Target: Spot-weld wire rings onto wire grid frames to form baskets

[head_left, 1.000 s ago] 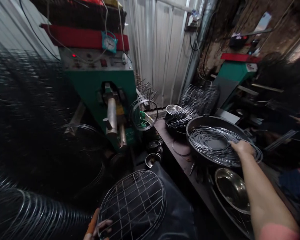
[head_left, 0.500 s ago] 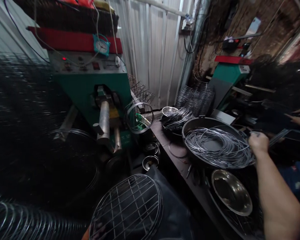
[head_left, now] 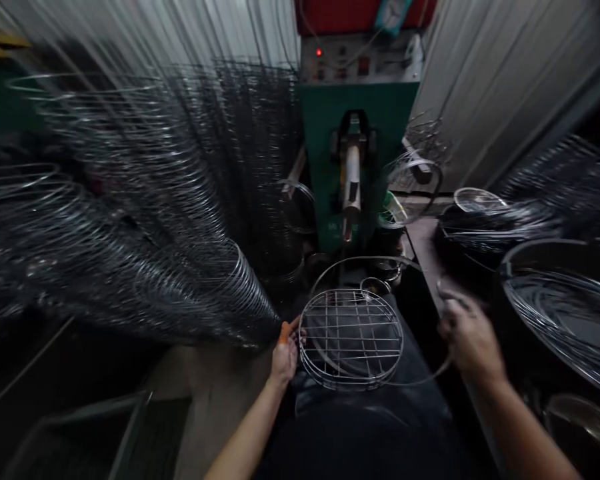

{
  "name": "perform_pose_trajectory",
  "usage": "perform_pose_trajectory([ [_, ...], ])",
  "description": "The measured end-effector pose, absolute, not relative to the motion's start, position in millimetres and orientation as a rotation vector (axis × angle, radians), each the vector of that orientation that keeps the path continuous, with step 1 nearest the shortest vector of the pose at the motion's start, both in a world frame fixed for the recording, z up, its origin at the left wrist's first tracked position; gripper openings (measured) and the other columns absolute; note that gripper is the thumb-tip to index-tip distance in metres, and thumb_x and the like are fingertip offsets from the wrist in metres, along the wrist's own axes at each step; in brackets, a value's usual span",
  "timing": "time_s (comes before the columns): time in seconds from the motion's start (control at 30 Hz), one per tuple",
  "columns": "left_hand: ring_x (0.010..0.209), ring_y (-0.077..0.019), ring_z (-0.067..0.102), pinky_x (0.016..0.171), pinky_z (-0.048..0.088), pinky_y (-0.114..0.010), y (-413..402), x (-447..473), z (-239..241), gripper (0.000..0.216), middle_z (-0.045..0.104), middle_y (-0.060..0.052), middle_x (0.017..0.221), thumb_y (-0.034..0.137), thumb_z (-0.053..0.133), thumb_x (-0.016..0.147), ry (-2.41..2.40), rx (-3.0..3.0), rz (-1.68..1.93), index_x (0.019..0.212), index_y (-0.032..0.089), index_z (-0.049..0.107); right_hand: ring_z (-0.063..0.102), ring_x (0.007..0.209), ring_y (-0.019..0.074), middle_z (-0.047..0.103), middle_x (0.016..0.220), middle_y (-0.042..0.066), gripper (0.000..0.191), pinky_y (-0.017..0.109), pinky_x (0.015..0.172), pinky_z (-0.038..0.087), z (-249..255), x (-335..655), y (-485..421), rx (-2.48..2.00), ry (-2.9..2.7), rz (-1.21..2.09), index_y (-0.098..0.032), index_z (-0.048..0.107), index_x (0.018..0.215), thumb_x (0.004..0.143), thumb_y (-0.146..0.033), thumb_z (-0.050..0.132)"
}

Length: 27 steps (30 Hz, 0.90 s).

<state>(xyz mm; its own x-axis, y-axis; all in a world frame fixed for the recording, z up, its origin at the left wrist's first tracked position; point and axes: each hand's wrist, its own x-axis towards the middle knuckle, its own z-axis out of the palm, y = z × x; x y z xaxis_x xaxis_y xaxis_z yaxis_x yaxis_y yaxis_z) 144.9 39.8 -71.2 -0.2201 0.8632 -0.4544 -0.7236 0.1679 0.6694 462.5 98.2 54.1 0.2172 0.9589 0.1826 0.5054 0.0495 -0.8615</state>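
Head view: L fingers (head_left: 293, 331) grip wire rack (head_left: 351, 339), R fingers (head_left: 450, 313) shut on wire hoop (head_left: 365, 259) by bench edge (head_left: 424, 257).

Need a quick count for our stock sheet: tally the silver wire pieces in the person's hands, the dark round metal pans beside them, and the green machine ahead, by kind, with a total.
Silver oval wire grid rack: 1
Silver bare wire hoop: 1
Dark round metal pan: 2
Green machine: 1
Total: 5
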Motion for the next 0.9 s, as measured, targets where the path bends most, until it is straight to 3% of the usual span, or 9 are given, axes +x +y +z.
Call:
perform_pose_trajectory([
  [0.07, 0.056, -0.0083, 0.053, 0.055, 0.044, -0.018, 38, 143, -70, 0.051, 0.061, -0.002, 0.068, 0.058, 0.061, 0.073, 1.002, 0.144, 1.479, 0.098, 0.014, 0.066, 0.056, 0.052, 0.0146, 0.063, 0.066, 0.003, 0.043, 0.026, 0.047, 0.046, 35, 429, 102, -1.562, -1.494, 0.776, -0.016, 0.063, 0.104, 0.084, -0.047, 0.041],
  [0.2, 0.058, -0.0099, 0.055, 0.053, 0.043, -0.019, 39, 139, -72, 0.047, 0.061, -0.003, 0.067, 0.054, 0.058, 0.077, 1.038, 0.121, 1.511, 0.096, 0.012, 0.067, 0.063, 0.087, 0.0235, 0.069, 0.091, 0.009, 0.039, 0.034, 0.076, 0.05, 4, 415, 112, -1.6, -1.561, 0.878, -0.017, 0.065, 0.098, 0.077, -0.045, 0.046],
  [0.33, 0.058, -0.009, 0.054, 0.052, 0.041, -0.018, 43, 137, -81, 0.042, 0.061, 0.0, 0.067, 0.043, 0.07, 0.068, 1.102, 0.211, 1.502, 0.098, 0.014, 0.067, 0.058, 0.104, 0.0257, 0.066, 0.108, 0.008, 0.042, 0.038, 0.092, 0.044, -26, 437, 114, -1.655, -1.501, 1.004, -0.02, 0.064, 0.106, 0.073, -0.044, 0.051],
  [0.47, 0.059, -0.0092, 0.053, 0.053, 0.042, -0.018, 47, 136, -88, 0.051, 0.06, 0.001, 0.068, 0.038, 0.076, 0.059, 1.205, 0.315, 1.441, 0.103, 0.015, 0.065, 0.06, 0.102, 0.028, 0.068, 0.104, 0.008, 0.045, 0.039, 0.089, 0.048, -52, 448, 110, -1.646, -1.362, 1.176, -0.02, 0.066, 0.102, 0.069, -0.049, 0.058],
  [0.6, 0.06, -0.0101, 0.052, 0.057, 0.043, -0.02, 49, 131, -84, 0.057, 0.06, 0.001, 0.066, 0.042, 0.074, 0.06, 1.283, 0.407, 1.372, 0.109, 0.015, 0.063, 0.061, 0.1, 0.0302, 0.07, 0.096, 0.009, 0.049, 0.04, 0.087, 0.05, -63, 447, 110, -1.624, -1.302, 1.262, -0.019, 0.067, 0.101, 0.065, -0.052, 0.063],
  [0.9, 0.064, -0.0123, 0.054, 0.066, 0.043, -0.023, 55, 117, -86, 0.055, 0.06, 0.001, 0.064, 0.039, 0.072, 0.062, 1.303, 0.609, 1.153, 0.111, 0.017, 0.062, 0.06, 0.103, 0.0298, 0.069, 0.102, 0.008, 0.052, 0.042, 0.094, 0.044, -74, 453, 117, -1.599, -1.438, 1.251, -0.02, 0.067, 0.104, 0.068, -0.056, 0.058],
])
